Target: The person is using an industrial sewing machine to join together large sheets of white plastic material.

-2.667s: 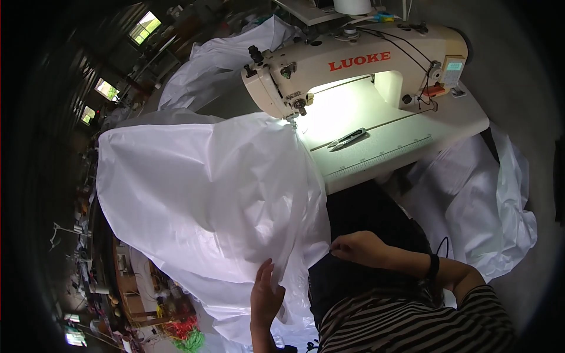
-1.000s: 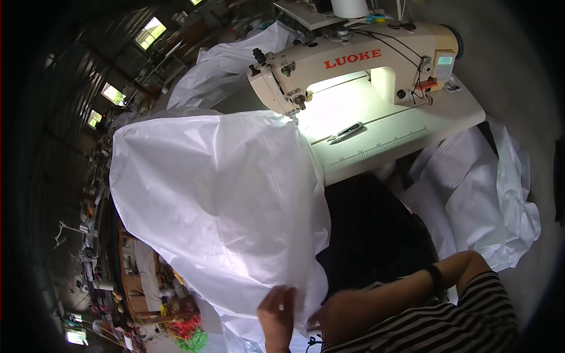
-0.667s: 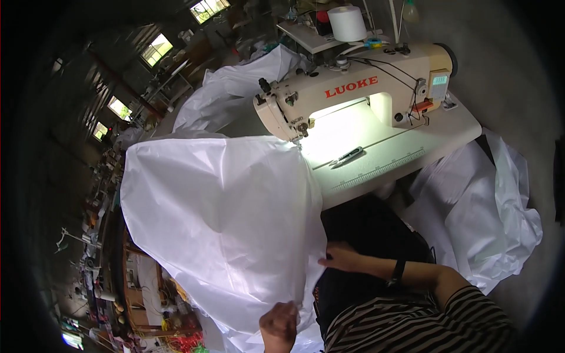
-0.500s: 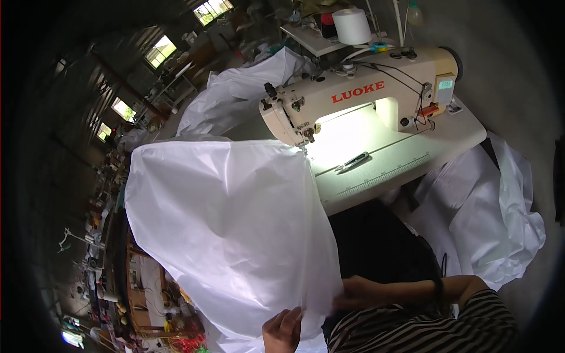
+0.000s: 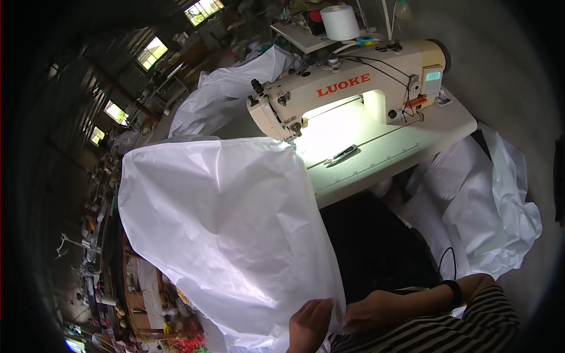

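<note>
So nearest to us are our two hands, down at the bottom: our left hand (image 5: pixel 310 323) is curled nearly closed and looks to be pinching the near end of the white sheet (image 5: pixel 235 212) close to its right edge. Our right hand (image 5: pixel 374 309) sits just across that edge, fingers bent in; it's soft with blur, so we can't tell if it really has hold of anything. Most of the sheet lies up and to the left of both hands, so our left is the nearer one to the bulk of it. Its long axis slants from upper left down toward us at lower right, and that right edge points away from our fingers, up to the needle (image 5: pixel 293 143). Dark cloth (image 5: pixel 376 247) lies right of the edge. Farther up is the cream sewing machine (image 5: pixel 353 73), light on, with thread snips (image 5: pixel 342 155) lying on its pale bed (image 5: pixel 376 156). Past that we've got a white thread cone (image 5: pixel 340 23) and, way off upper left, bright windows (image 5: pixel 153 52).
</note>
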Demonstrator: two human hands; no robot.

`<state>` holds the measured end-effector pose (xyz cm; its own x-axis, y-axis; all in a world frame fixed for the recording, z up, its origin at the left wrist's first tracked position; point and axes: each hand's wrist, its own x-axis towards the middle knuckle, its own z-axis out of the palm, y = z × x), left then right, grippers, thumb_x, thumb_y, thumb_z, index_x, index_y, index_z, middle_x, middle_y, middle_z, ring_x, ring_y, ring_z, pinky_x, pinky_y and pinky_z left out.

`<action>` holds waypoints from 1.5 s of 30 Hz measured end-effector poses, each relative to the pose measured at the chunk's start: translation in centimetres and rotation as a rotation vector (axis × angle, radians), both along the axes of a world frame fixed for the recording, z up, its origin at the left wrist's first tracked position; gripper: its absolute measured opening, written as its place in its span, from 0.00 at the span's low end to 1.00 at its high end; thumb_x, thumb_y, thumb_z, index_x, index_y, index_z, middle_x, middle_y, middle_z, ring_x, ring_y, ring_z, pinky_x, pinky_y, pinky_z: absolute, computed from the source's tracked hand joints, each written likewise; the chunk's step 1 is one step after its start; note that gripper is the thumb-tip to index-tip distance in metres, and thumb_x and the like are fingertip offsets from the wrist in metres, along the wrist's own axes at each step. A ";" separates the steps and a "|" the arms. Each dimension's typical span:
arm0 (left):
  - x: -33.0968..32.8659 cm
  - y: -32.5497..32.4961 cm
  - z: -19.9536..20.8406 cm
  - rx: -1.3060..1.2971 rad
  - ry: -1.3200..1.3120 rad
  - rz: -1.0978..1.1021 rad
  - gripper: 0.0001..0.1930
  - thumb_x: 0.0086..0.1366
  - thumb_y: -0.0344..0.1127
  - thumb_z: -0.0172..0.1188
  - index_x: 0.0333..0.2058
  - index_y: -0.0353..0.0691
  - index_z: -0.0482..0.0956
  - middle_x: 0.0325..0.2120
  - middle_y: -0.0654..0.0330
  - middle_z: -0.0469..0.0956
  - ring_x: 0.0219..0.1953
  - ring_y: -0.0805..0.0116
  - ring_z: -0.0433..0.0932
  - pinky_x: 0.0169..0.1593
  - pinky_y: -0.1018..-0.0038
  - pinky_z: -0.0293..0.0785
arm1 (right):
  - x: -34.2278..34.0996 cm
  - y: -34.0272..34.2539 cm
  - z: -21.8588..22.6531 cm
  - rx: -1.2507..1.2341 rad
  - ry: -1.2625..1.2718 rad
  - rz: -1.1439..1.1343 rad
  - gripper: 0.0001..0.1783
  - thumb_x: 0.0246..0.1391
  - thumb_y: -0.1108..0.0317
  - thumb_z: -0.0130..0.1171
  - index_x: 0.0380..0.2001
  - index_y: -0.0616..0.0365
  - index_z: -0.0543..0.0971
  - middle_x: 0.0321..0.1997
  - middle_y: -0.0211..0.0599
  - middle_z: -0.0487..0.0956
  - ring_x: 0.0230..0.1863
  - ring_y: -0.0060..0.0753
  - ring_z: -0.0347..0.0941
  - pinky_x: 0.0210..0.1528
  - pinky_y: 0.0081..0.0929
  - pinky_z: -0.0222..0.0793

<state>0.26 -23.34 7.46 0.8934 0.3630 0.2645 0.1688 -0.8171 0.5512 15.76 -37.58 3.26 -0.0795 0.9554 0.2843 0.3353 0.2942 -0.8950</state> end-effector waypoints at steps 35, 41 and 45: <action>4.6 4.5 -1.1 0.013 0.129 -0.344 0.05 0.57 0.29 0.58 0.30 0.40 0.70 0.21 0.54 0.69 0.23 0.51 0.74 0.25 0.60 0.71 | 10.9 19.8 -2.1 -0.536 -1.070 -0.807 0.33 0.51 0.70 0.58 0.62 0.64 0.68 0.20 0.32 0.80 0.23 0.33 0.80 0.23 0.29 0.73; 8.4 8.2 -2.9 0.064 0.186 -0.284 0.08 0.56 0.32 0.62 0.35 0.44 0.73 0.26 0.59 0.75 0.28 0.56 0.79 0.30 0.61 0.76 | 10.7 19.5 -3.0 -0.525 -0.921 -0.830 0.31 0.52 0.71 0.55 0.61 0.67 0.67 0.22 0.36 0.81 0.24 0.40 0.81 0.25 0.34 0.75; 11.2 10.4 -3.9 0.186 0.190 -0.217 0.04 0.59 0.33 0.59 0.32 0.45 0.74 0.25 0.59 0.76 0.26 0.56 0.80 0.29 0.61 0.77 | 11.5 20.1 -3.9 -0.408 -0.793 -0.837 0.27 0.55 0.71 0.52 0.59 0.69 0.68 0.24 0.42 0.82 0.26 0.46 0.82 0.27 0.42 0.76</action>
